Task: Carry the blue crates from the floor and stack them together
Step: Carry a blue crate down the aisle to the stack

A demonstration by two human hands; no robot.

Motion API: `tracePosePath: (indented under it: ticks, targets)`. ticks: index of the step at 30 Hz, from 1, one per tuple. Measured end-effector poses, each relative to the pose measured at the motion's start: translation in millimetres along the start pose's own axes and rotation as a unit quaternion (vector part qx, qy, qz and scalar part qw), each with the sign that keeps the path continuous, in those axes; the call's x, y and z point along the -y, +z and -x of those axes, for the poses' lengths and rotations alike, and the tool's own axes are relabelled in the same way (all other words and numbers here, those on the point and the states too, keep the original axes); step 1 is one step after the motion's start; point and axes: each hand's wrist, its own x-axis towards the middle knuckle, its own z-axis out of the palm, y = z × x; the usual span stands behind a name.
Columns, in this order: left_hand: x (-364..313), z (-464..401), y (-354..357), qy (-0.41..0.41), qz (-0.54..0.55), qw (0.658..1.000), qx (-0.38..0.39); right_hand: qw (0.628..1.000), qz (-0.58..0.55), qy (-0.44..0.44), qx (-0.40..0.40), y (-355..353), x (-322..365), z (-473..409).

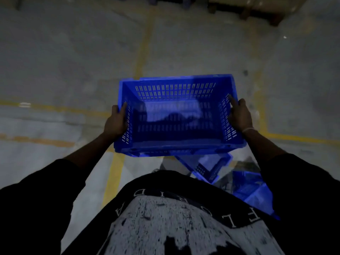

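Observation:
A blue slotted plastic crate [176,89] hangs in the air in front of my body, empty and open side up. My left hand [116,122] grips its left wall, thumb inside the rim. On the opposite wall my right hand [239,115] holds on, a finger resting on the top edge. Below the held crate, near my feet at the right, two more blue crates lie on the floor: one [207,166] just under the held crate's front edge, another [252,190] lower right, partly hidden by my right arm.
The floor is grey concrete with yellow painted lines [141,57] that cross beneath the crate. A wooden pallet [257,8] carrying a load stands at the far top right. The room is dim.

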Motion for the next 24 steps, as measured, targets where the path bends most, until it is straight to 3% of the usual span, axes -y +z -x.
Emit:
tracePosePath:
  ticks: [11, 24]
  targets:
    - [87, 96, -43, -0.154, 0.007, 0.979, -0.134, 0.981, -0.016, -0.190, 0.036, 2, 168, -80]
    - [307, 183, -110, -0.283, 0.070, 0.928, -0.231, 0.934, -0.009, -0.356, 0.029, 74, 478, -96]
